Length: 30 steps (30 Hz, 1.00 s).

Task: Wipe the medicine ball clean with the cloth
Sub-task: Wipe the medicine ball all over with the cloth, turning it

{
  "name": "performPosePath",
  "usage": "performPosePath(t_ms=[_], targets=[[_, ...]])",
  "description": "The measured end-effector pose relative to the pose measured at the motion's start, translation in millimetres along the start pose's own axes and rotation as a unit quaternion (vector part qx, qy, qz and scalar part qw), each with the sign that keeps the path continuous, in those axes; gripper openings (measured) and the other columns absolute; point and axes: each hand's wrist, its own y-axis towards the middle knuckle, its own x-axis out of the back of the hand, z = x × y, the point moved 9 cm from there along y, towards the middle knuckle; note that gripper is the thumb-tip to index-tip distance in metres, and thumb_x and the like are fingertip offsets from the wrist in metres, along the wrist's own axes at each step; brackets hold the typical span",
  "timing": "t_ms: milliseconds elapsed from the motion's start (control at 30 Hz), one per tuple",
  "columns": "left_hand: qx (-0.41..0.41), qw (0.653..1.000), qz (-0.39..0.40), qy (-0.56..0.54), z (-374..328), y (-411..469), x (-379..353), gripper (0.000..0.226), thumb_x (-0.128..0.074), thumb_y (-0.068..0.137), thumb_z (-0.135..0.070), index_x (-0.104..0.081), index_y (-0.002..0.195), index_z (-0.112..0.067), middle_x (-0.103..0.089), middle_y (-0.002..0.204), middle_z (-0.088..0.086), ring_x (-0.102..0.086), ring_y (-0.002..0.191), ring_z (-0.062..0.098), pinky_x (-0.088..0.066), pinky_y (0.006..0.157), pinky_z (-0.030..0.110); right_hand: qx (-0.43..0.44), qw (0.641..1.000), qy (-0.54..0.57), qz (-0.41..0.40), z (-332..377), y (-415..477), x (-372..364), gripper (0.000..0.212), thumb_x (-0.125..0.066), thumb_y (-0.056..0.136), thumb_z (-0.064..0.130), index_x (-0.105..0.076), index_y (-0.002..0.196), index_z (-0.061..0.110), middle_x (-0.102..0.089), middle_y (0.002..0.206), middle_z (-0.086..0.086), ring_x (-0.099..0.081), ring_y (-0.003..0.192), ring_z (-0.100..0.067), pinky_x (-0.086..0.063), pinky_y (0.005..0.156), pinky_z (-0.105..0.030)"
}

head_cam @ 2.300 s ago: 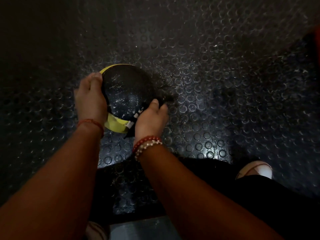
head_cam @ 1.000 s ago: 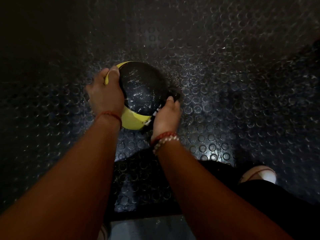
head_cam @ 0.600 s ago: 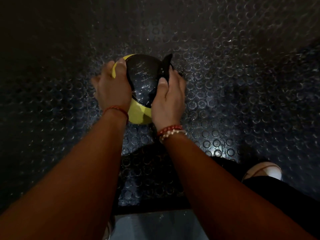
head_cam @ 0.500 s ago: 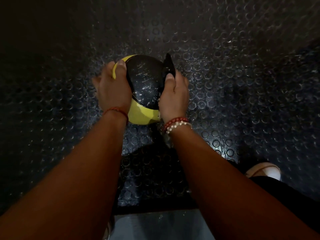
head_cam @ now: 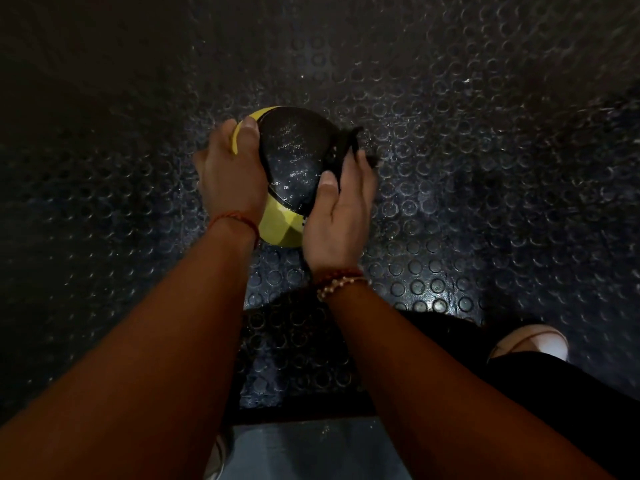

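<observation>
A black and yellow medicine ball [head_cam: 292, 157] sits on the dark studded floor, its black top glistening. My left hand [head_cam: 230, 174] wraps around the ball's left side, with the thumb on top near the yellow stripe. My right hand [head_cam: 341, 209] presses a dark cloth [head_cam: 346, 147] against the ball's right side; the thumb lies on the black surface and the fingers lie over the cloth. A corner of the cloth sticks up past the fingers. The rest of the cloth is hidden under the hand.
Black rubber flooring [head_cam: 467, 168] with raised round studs surrounds the ball on all sides. My right shoe [head_cam: 533, 342] and dark trouser leg are at the lower right. A grey edge [head_cam: 311, 448] shows at the bottom centre.
My right hand with the cloth slid from the ball's lower right up to its upper right, then back down along that side. The left hand kept its hold throughout.
</observation>
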Motion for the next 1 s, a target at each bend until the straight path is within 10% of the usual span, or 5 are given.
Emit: performPosePath(t_ms=[167, 367, 667, 1000], targets=[[0.0, 1.0, 0.01, 0.01, -1.1, -2.3, -3.2, 0.052, -0.041, 0.093, -0.06, -0.06, 0.13, -0.03, -0.052, 0.136, 0.0, -0.051, 0.116, 0.016, -0.041, 0.097, 0.033, -0.037, 0.998, 0.013, 0.039, -6.4, 42.8, -1.5, 0.039, -0.037, 0.099, 0.028, -0.052, 0.134, 0.021, -0.049, 0.134, 0.0, -0.047, 0.12, -0.012, -0.039, 0.101, -0.028], [0.014, 1.0, -0.001, 0.007, -0.4, -7.7, -3.8, 0.046, -0.043, 0.098, -0.056, -0.054, 0.136, -0.033, -0.041, 0.142, 0.001, -0.047, 0.12, 0.017, -0.03, 0.091, 0.027, -0.234, 0.962, 0.13, 0.051, -43.5, 52.5, -2.3, 0.028, -0.04, 0.098, 0.027, -0.061, 0.112, 0.015, -0.064, 0.108, 0.001, -0.06, 0.097, -0.013, -0.05, 0.09, -0.036], [0.005, 1.0, 0.008, 0.007, 1.5, 1.8, 4.2, 0.055, -0.021, 0.098, -0.043, -0.047, 0.142, -0.022, -0.045, 0.144, 0.008, -0.043, 0.127, 0.025, -0.03, 0.097, 0.03, -0.036, 0.999, 0.013, -0.017, -7.3, -14.9, -1.3, 0.054, -0.032, 0.096, 0.034, -0.033, 0.146, 0.016, -0.021, 0.156, -0.003, -0.019, 0.144, -0.022, -0.028, 0.114, -0.044], [0.019, 0.998, 0.05, 0.037, -3.2, -9.9, -6.6, 0.056, -0.04, 0.098, -0.061, -0.042, 0.146, -0.033, -0.029, 0.151, 0.006, -0.04, 0.135, 0.033, -0.034, 0.107, 0.04, -0.139, 0.989, 0.02, 0.052, -22.5, 57.9, 0.0, 0.034, -0.036, 0.099, 0.026, -0.061, 0.12, 0.014, -0.06, 0.116, -0.004, -0.056, 0.101, -0.017, -0.046, 0.096, -0.037]])
